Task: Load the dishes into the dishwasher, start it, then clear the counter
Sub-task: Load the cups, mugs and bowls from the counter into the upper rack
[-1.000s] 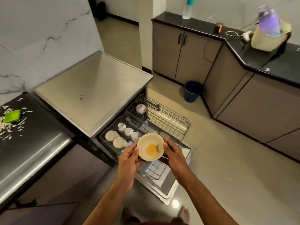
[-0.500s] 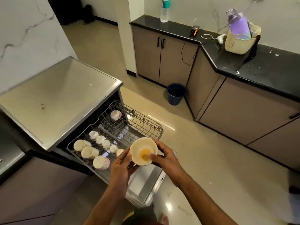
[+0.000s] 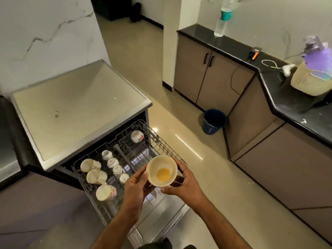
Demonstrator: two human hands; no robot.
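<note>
A cream bowl (image 3: 161, 170) with an orange-yellow patch of residue at its bottom is held upright over the open dishwasher. My left hand (image 3: 133, 187) grips its left side and my right hand (image 3: 183, 184) grips its right side and underside. Below it the pulled-out wire rack (image 3: 161, 146) holds several upturned cups and bowls (image 3: 98, 177) along its left part, and one patterned bowl (image 3: 136, 136) near the far end. The open dishwasher door (image 3: 161, 218) lies flat under the rack.
The dishwasher's steel top (image 3: 75, 108) is to the left. A dark blue bucket (image 3: 213, 121) stands on the floor by brown cabinets (image 3: 215, 78). The black counter (image 3: 291, 105) carries a water bottle (image 3: 222, 18), a cream basket (image 3: 310, 79) and a cable.
The view has swung and drawn closer; the bowl stays held in both hands above the rack, shifted slightly right relative to the rack's cups.
</note>
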